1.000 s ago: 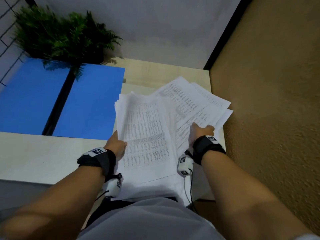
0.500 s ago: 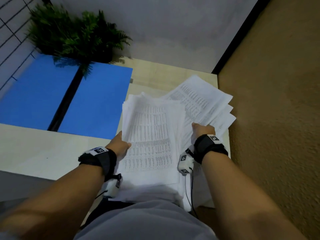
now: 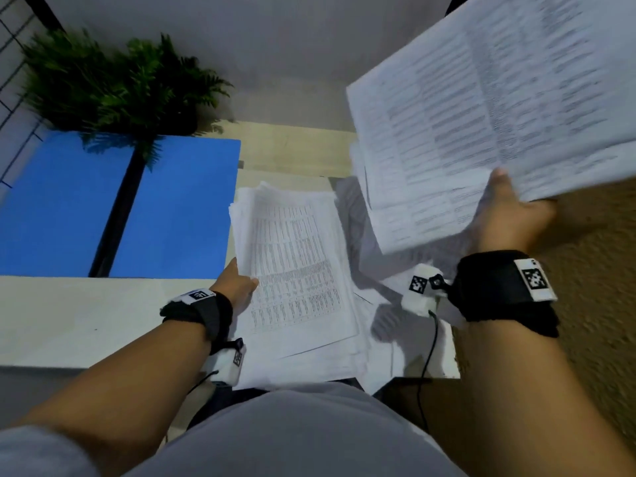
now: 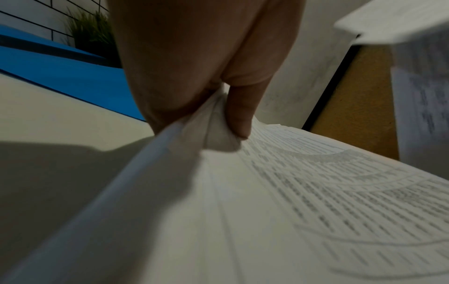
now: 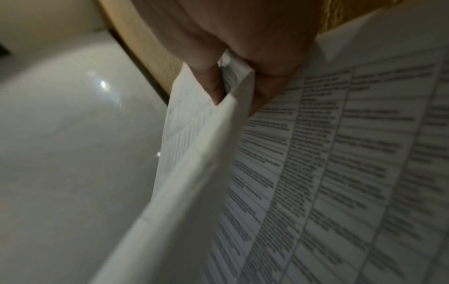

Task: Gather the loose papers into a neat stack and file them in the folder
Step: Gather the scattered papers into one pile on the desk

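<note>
A pile of printed white sheets (image 3: 296,270) lies on the pale table (image 3: 69,318) in front of me. My left hand (image 3: 237,287) pinches its left edge, thumb on top, and the same pinch on the pile (image 4: 291,201) fills the left wrist view under my left hand (image 4: 218,107). My right hand (image 3: 506,215) grips a second bundle of sheets (image 3: 481,108) and holds it high above the table's right end; the right wrist view has my right hand (image 5: 238,76) clamped on that bundle (image 5: 316,173). The open blue folder (image 3: 179,208) lies flat at the left.
A green potted plant (image 3: 113,84) stands behind the folder, its fronds overhanging it. A brown textured wall (image 3: 602,304) runs close along the table's right end. A few more sheets (image 3: 395,297) lie under my raised right wrist. My grey-clad lap is at the bottom.
My right hand has lifted its bundle of sheets off the table, up and toward the camera. My left hand stays on the left edge of the pile.
</note>
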The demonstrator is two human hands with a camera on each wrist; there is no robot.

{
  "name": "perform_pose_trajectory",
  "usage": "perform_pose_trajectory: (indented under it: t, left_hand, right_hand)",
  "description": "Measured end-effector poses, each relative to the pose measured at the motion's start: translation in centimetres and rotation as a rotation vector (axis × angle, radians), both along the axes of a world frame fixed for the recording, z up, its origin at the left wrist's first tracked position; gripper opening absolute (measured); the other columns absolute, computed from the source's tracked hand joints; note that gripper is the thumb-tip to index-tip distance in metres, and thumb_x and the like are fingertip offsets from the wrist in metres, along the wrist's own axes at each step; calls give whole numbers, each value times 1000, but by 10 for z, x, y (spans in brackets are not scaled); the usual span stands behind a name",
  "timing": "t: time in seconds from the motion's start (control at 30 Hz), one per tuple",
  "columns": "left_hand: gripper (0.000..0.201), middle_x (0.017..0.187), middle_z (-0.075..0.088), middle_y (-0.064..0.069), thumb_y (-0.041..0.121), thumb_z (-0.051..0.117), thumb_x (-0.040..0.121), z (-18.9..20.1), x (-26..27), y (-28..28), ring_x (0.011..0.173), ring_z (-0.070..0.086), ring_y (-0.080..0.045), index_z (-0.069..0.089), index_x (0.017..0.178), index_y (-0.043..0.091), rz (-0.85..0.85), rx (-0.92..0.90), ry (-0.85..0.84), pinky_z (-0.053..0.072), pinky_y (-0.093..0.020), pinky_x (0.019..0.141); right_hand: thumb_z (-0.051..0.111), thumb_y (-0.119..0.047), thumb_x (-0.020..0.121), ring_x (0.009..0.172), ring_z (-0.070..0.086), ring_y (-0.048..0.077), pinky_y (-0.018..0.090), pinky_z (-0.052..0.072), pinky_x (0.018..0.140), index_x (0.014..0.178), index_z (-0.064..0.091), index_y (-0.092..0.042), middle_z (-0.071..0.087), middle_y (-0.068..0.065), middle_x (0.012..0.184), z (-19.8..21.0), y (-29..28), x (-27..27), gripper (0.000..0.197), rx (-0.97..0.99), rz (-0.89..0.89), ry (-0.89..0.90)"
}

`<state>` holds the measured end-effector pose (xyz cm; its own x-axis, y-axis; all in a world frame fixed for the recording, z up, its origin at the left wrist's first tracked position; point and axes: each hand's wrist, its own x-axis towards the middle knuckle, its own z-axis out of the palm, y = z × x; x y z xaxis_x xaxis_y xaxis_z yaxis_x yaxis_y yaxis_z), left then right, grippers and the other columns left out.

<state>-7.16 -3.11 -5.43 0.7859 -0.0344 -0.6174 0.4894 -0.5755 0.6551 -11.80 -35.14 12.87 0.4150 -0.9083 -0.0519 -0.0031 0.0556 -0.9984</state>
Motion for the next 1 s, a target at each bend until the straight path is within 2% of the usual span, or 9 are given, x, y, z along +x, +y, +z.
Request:
perform_pose_trajectory:
  t: [0.2, 0.3, 0.47, 0.53, 0.6, 0.67, 0.77, 0.9, 1.0]
  left_hand:
    - [56, 142, 56, -4, 19, 60, 90, -16, 8, 9, 130, 53, -29, 43, 143, 18, 9, -123, 55, 39, -46, 113]
    - [60, 144, 55, -2, 36, 57, 90, -20, 10, 12, 129, 53, -27, 43, 146, 20, 22, -212, 45, 40, -48, 113]
    - [125, 159, 34, 9, 98, 48, 59, -19, 10, 16, 152, 25, -30, 18, 160, 29, 120, -337, 198, 23, -52, 123]
    - [125, 157, 43, 6, 90, 66, 55, -24, 9, 21, 145, 42, -24, 29, 156, 28, 124, -415, 189, 34, -49, 118]
    - [101, 143, 60, -1, 57, 88, 65, -23, 5, 22, 129, 59, -19, 44, 147, 19, 69, -474, 135, 49, -41, 107]
    - [80, 134, 65, -4, 19, 90, 73, -26, 0, 23, 124, 61, -18, 49, 141, 14, -54, -423, 95, 54, -31, 99]
    - [90, 136, 61, -5, 20, 88, 65, -30, -3, 22, 128, 56, -26, 44, 143, 13, -113, -223, 20, 48, -43, 106]
    - [75, 142, 51, -9, 5, 75, 85, -30, -3, 17, 131, 51, -29, 34, 148, 8, -78, -60, 15, 42, -34, 105]
    - [63, 141, 52, -13, 5, 67, 91, -31, -1, 16, 128, 52, -31, 34, 145, 7, -85, -28, 24, 41, -33, 100]
  right_hand:
    - [68, -15, 88, 69, 67, 6, 13, 50, 48, 113, 63, -6, 69, -1, 94, 11, 13, -8, 27, 230, 97, -29]
    - [68, -9, 87, 88, 70, 20, 29, 60, 71, 120, 62, 0, 70, 6, 109, -18, 30, 3, 34, 266, 123, 45]
    - [66, -7, 88, 96, 66, 20, 31, 55, 88, 124, 59, -6, 68, 2, 114, -96, 73, 19, 37, 314, 191, 191]
    - [66, -11, 86, 90, 66, 19, 35, 52, 93, 108, 60, -19, 68, -3, 101, -129, 85, 20, 24, 390, 238, 263]
    - [68, -17, 82, 92, 66, 25, 45, 54, 94, 96, 59, -23, 67, -3, 94, -159, 91, 22, 17, 478, 259, 335]
    - [69, -15, 80, 84, 66, 26, 44, 55, 89, 95, 63, -16, 66, -2, 85, -178, 90, 25, 16, 530, 253, 417]
    - [65, 0, 80, 80, 62, 26, 38, 54, 83, 110, 61, -5, 65, 3, 86, -184, 87, 29, 30, 453, 249, 493]
    - [57, 3, 86, 94, 59, 23, 27, 53, 83, 125, 57, -11, 61, 2, 103, -170, 64, 26, 41, 169, 257, 491]
    - [59, 5, 79, 95, 65, 32, 38, 54, 87, 111, 65, -11, 68, 10, 106, -167, 32, 16, 37, 168, 250, 545]
